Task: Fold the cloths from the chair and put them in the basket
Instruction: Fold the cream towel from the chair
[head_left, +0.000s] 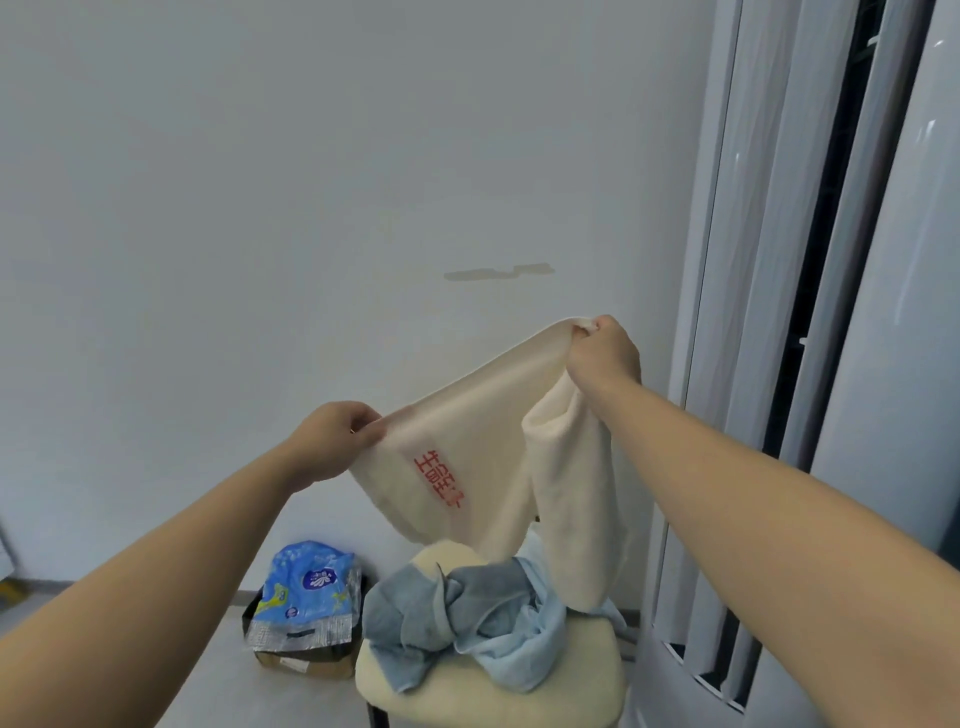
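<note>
A cream cloth (483, 415) with red printed characters hangs in the air above the chair (493, 691). My left hand (332, 441) pinches its lower left corner. My right hand (602, 353) grips the upper right corner, higher up. One end of the cloth droops down to the chair seat. On the cream seat cushion lie a grey-blue cloth (415, 608) and a light blue cloth (519, 639), crumpled together. No basket is in view.
A cardboard box (291, 660) holding a blue plastic package (306, 587) stands on the floor left of the chair. A tall white standing air conditioner (810, 312) fills the right side. A plain white wall is behind.
</note>
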